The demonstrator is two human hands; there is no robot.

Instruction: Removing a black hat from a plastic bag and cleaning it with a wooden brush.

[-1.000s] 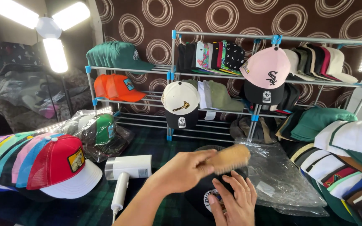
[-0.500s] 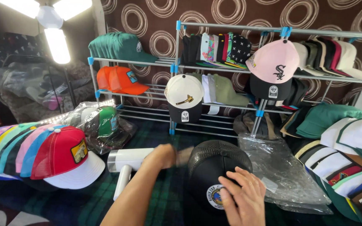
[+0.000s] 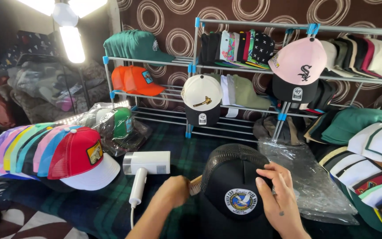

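Head cam: L hand (image 3: 173,193) gripping brush (image 3: 195,185) now left of black cap (image 3: 235,186); R hand (image 3: 279,199) spread on cap.

Open plaid blanket (image 3: 173,141) lies behind the black cap (image 3: 235,186). A white handheld steamer (image 3: 144,170) blocks the left, crinkled plastic bag (image 3: 306,177) the right, metal rack (image 3: 226,110) beyond.
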